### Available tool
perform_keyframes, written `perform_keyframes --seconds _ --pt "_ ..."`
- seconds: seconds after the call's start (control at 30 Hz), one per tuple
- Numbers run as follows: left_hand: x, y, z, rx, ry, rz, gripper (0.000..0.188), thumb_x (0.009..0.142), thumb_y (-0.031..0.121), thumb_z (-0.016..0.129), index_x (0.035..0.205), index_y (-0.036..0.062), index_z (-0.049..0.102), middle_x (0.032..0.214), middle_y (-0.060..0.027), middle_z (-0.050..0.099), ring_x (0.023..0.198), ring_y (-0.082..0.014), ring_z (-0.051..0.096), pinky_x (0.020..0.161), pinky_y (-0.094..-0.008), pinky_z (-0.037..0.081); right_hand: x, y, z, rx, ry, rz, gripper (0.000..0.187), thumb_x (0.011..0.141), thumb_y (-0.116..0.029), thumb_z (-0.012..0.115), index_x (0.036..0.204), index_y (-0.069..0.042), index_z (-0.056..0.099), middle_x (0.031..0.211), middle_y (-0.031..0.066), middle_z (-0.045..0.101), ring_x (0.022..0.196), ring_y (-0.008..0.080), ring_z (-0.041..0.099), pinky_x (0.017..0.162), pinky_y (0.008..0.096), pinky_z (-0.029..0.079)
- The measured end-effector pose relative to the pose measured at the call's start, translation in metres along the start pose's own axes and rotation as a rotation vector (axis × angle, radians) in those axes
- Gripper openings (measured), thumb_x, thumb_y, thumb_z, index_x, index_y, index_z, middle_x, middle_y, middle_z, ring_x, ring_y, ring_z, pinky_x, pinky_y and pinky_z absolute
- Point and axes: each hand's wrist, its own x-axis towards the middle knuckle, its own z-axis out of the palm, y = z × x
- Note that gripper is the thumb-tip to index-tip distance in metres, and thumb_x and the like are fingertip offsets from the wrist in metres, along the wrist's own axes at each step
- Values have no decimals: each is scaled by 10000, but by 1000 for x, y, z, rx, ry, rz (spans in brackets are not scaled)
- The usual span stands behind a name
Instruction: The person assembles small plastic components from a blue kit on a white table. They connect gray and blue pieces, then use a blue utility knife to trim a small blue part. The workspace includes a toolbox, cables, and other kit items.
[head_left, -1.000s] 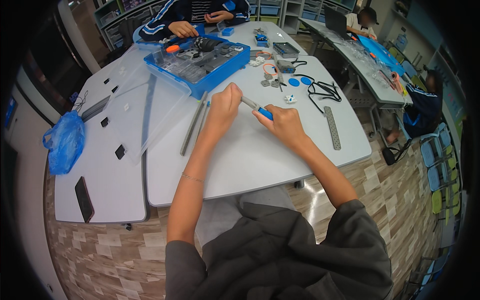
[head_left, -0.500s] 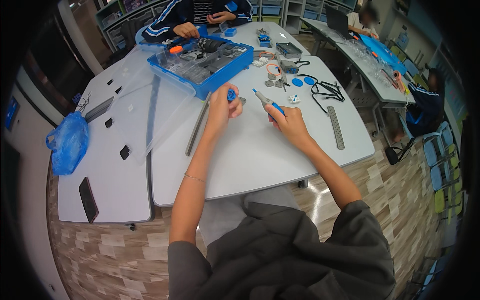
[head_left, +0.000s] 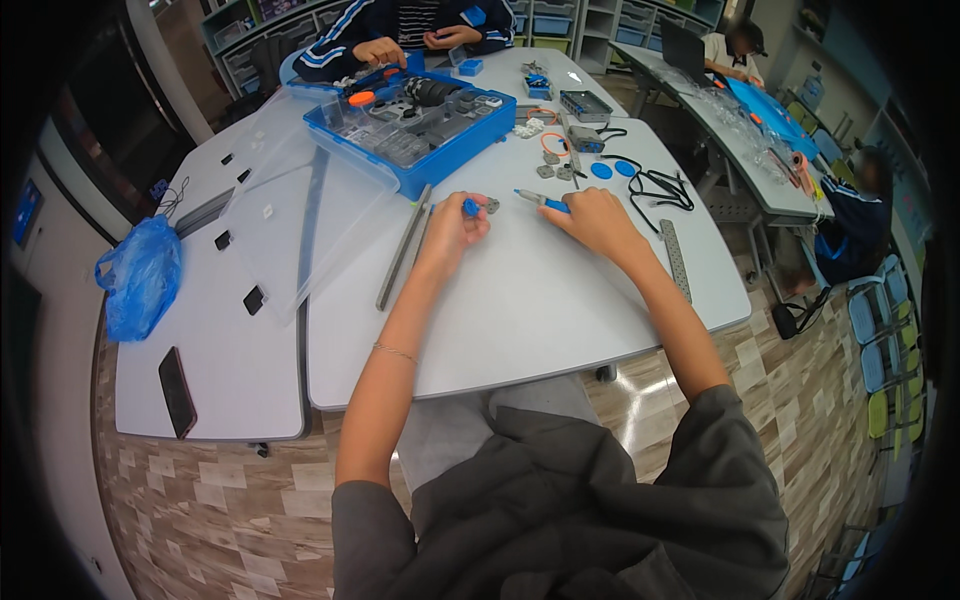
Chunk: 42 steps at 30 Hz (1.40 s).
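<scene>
Pinched in the fingers of my left hand (head_left: 450,240) is a small round blue plastic part (head_left: 470,207). A grey-and-blue screwdriver-like tool (head_left: 540,198) is gripped in my right hand (head_left: 598,222). Its thin blue tip points left toward the blue part, with a gap between them. A small grey piece (head_left: 492,206) shows on the table just beyond my left fingers. Along my left wrist lies a long grey bar (head_left: 403,250). My palm and fingers partly hide the tool's handle.
A blue parts box (head_left: 420,165) stands beyond my left hand, beside a clear plastic lid (head_left: 330,220). Black cables (head_left: 660,188), blue discs (head_left: 601,171) and a perforated grey strip (head_left: 676,262) lie right. A phone (head_left: 177,392) and blue bag (head_left: 145,275) are left. A person's hand (head_left: 380,51) reaches into the box.
My right hand has turned, and the tool has swung from a steep slant to nearly level, pointing left. My left hand has dropped slightly nearer, still holding the blue part.
</scene>
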Motion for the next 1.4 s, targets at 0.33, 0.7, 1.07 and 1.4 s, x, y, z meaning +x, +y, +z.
perform_keyframes --seconds 0.33,0.7,1.07,1.4 --pt "-2 -3 3 82 23 12 306 983 245 408 954 0 589 748 -31 547 617 -113 503 521 -228 344 7 3 7 -54 125 -44 551 873 -528 628 708 -8 710 606 180 641 581 324 652 572 416 510" --pt "-4 -3 5 43 26 33 251 963 257 418 857 65 539 720 -38 548 602 -126 517 540 -233 371 13 21 -7 311 172 227 638 902 -558 596 744 50 704 531 201 562 499 327 573 528 427 449" --pt "-2 -6 4 39 35 49 249 960 228 433 901 26 566 749 -59 577 612 -121 535 545 -232 396 7 9 9 118 89 -83 590 876 -556 615 720 7 700 559 191 602 538 324 624 546 412 476" --pt "1 -6 -2 123 106 115 254 958 207 435 941 -7 572 757 -64 581 588 -107 530 496 -228 373 0 3 10 -158 144 -204 475 803 -511 698 833 -37 712 755 149 674 733 296 674 646 404 512"
